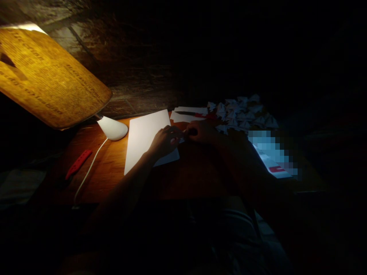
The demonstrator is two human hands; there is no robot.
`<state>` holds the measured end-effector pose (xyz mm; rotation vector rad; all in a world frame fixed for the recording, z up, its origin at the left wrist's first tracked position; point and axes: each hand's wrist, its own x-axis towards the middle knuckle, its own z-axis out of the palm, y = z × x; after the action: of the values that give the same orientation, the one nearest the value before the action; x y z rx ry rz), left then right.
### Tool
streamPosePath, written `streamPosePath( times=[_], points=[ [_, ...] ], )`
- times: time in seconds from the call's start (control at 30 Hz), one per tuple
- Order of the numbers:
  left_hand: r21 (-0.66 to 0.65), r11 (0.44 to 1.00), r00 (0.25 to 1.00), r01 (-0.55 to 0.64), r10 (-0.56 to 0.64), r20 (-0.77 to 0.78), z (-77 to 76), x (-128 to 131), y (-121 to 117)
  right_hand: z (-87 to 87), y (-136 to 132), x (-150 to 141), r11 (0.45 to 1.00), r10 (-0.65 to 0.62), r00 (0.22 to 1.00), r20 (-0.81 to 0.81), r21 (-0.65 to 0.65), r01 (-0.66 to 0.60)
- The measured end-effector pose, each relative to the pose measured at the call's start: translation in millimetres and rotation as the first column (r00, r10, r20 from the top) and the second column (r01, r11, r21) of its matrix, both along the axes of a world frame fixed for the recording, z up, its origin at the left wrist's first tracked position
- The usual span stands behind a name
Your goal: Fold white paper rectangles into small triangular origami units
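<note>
My left hand (164,140) reaches over the right part of a white sheet of paper (143,133). Its fingertips meet those of my right hand (200,132) just past the sheet's right edge. Between the two hands shows a small piece of white paper (182,139), mostly hidden by the fingers, and both hands appear to pinch it. My right hand is closed and in deep shadow. Behind it lie smaller paper pieces (183,116) with red-handled scissors (200,115) on top. Several folded white paper shapes (237,112) are heaped at the back right.
A white lamp base (113,128) stands at left under a printed yellowish shade (54,80). Its white cable (91,168) runs to the front edge of the wooden table (183,179). A red-handled tool (78,164) lies at left; a lit screen (272,152), partly pixelated, at right.
</note>
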<state>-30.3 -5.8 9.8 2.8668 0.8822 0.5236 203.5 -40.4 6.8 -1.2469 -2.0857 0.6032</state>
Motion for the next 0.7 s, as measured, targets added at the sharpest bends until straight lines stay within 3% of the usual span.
streamPosePath(
  times=[0.27,0.7],
  points=[
    [0.031,0.999,0.999,-0.035,0.037,-0.035,0.4,2.2,-4.1,-0.9,0.0,-3.1,0.996,-0.085,0.996,0.031,0.016,0.084],
    [0.037,0.999,0.998,-0.033,0.034,-0.049,-1.3,2.0,-2.1,-5.3,2.1,-2.6,0.996,-0.084,0.996,0.014,0.002,0.084]
  ],
)
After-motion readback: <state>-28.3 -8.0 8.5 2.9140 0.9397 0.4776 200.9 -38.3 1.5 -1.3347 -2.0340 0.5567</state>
